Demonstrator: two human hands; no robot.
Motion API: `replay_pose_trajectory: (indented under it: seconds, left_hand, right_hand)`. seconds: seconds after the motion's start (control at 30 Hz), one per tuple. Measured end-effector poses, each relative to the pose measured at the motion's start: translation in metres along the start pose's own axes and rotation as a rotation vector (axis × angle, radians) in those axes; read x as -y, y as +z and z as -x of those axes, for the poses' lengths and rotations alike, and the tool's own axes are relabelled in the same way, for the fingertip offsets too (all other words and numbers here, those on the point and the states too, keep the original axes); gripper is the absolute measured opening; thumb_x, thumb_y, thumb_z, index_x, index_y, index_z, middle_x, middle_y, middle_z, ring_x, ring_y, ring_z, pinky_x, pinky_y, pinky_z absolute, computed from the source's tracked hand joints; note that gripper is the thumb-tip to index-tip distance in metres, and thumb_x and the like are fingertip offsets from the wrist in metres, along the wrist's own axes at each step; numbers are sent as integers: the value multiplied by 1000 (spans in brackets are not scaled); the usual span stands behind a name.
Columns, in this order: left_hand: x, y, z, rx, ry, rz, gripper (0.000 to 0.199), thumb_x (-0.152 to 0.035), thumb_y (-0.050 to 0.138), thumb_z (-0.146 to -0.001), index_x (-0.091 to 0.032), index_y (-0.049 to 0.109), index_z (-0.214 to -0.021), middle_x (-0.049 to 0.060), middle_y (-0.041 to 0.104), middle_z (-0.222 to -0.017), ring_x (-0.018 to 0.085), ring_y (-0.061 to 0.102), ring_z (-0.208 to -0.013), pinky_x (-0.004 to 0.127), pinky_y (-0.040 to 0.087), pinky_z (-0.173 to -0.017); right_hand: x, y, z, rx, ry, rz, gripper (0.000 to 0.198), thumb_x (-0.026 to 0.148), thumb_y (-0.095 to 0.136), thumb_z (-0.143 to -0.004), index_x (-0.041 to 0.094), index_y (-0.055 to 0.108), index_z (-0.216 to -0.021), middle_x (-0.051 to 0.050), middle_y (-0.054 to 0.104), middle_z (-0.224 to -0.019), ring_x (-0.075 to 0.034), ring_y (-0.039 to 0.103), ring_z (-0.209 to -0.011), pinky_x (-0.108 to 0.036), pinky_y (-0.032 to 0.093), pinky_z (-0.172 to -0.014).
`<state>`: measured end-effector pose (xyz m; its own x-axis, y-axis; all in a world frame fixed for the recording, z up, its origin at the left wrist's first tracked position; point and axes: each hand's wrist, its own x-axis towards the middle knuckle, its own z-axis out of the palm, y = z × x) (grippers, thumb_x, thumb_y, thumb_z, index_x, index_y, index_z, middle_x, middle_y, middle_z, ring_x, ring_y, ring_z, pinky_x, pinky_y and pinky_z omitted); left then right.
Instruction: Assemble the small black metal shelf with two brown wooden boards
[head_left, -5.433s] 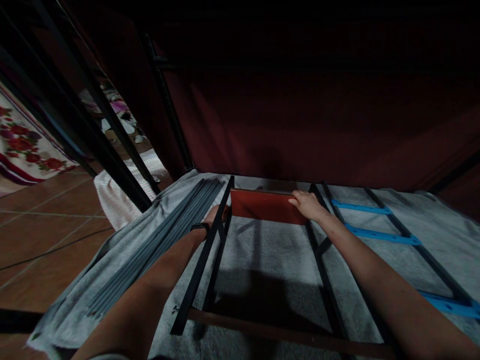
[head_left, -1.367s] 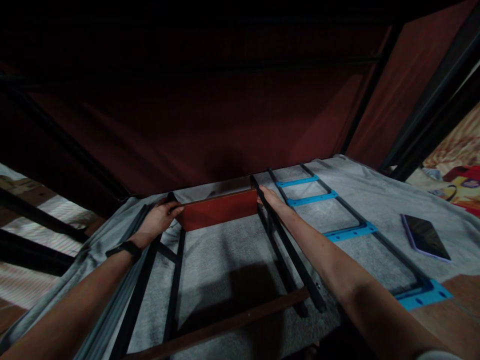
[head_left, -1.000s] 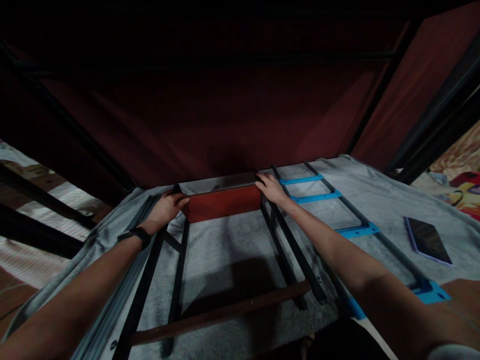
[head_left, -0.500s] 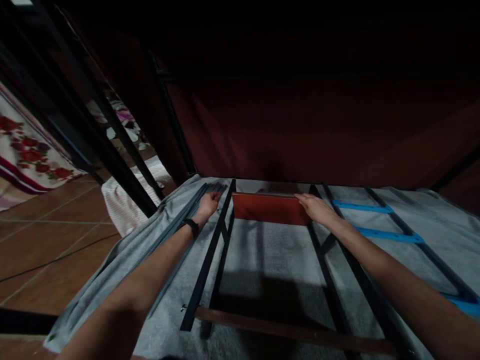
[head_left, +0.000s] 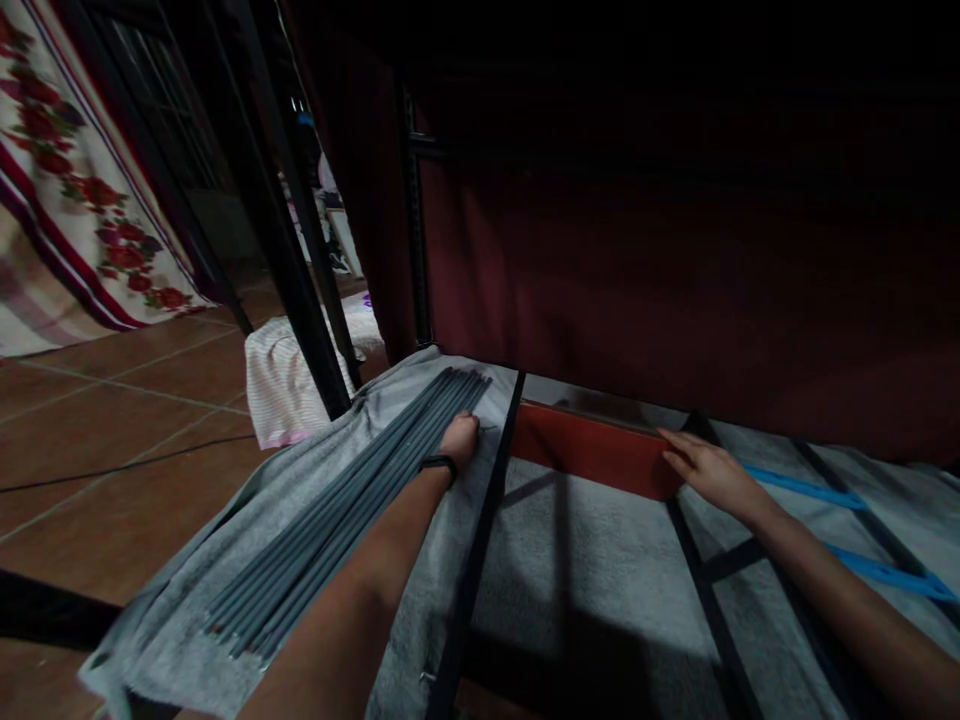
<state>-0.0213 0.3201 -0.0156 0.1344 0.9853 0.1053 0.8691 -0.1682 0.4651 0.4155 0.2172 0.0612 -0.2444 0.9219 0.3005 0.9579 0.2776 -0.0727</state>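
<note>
My left hand (head_left: 460,440) is closed beside a bundle of long thin grey rods (head_left: 360,480) on the grey cloth; what its fingers hold, if anything, is hidden. It wears a dark wristband (head_left: 439,462). Just right of it runs a dark bar (head_left: 487,520) of a metal frame. An orange-red panel (head_left: 592,450) stands on edge across the frame, between its left and right bars. At the panel's right end is my right hand (head_left: 709,472), fingers stretched out and touching the top corner. Another dark bar (head_left: 705,570) runs toward me below that hand.
Blue crosspieces (head_left: 806,487) join dark bars at the right. A dark red curtain (head_left: 637,290) hangs behind the cloth-covered surface (head_left: 592,545). Dark posts (head_left: 300,270) rise at the left, near a striped white cloth (head_left: 281,385). A cable (head_left: 127,468) crosses the tiled floor.
The view has turned left, so the frame and panel sit farther right and more of the rod bundle shows. My left hand looks more tightly closed. My right hand stays at the panel's right end.
</note>
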Motion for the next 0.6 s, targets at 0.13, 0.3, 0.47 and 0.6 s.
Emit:
replay_pose_trajectory:
  seconds: [0.13, 0.3, 0.47, 0.6]
  left_hand:
    - [0, -4, 7, -47, 17, -16, 25, 1, 45, -81, -12, 65, -89, 16, 66, -103, 22, 61, -102, 30, 44, -92]
    - [1, -12, 18, -205, -169, 529, 7, -10, 55, -84, -14, 61, -83, 9, 66, -79, 19, 64, -77, 30, 50, -76]
    - [-5, -27, 32, -108, -201, 1356, 11, -16, 71, -73, -12, 60, -77, 6, 68, -73, 15, 66, -69, 27, 53, -69]
    - [-21, -39, 33, -113, -120, 1397, 13, -12, 74, -67, -11, 62, -73, 5, 67, -66, 13, 64, -61, 24, 51, -61]
  right_hand:
    - [-2, 2, 0, 0, 1, 0, 54, 40, 37, -95, 15, 55, -139, -11, 63, -133, -25, 59, -124, -39, 46, -108]
    - [-2, 2, 0, 8, 0, -10, 54, 41, 37, -94, 16, 56, -139, -11, 61, -135, -26, 57, -126, -42, 45, -109]
    - [-2, 1, 0, 24, 24, -25, 56, 43, 38, -93, 14, 55, -139, -12, 61, -136, -27, 57, -127, -42, 44, -110]
    - [-4, 1, 1, 40, 47, -25, 59, 48, 39, -93, 15, 55, -139, -11, 59, -138, -27, 56, -128, -42, 43, -111]
